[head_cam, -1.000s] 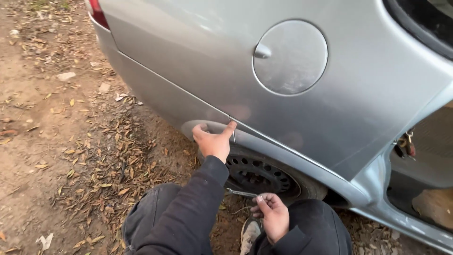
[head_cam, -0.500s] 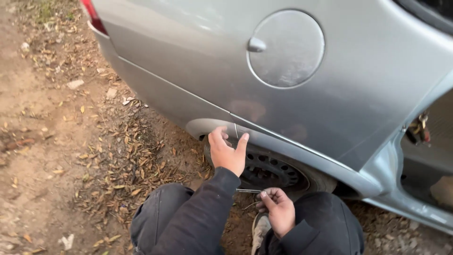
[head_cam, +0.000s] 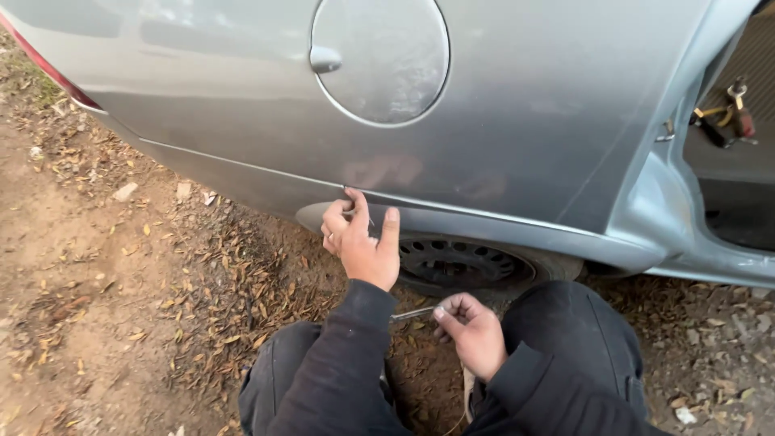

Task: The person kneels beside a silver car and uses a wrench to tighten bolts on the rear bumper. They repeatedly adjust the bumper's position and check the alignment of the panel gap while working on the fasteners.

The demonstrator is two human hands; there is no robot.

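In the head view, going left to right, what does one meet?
Red tail light → pale stone on the ground → left hand on the wheel arch → right hand holding a thin metal tool → open door gap at the far right.

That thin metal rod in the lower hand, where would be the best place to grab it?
Probably by the bare stretch of the thin metal rod poking left out of the right hand, coming from above. It lies roughly level and free there, in front of the wheel; the rest is hidden in the fist.
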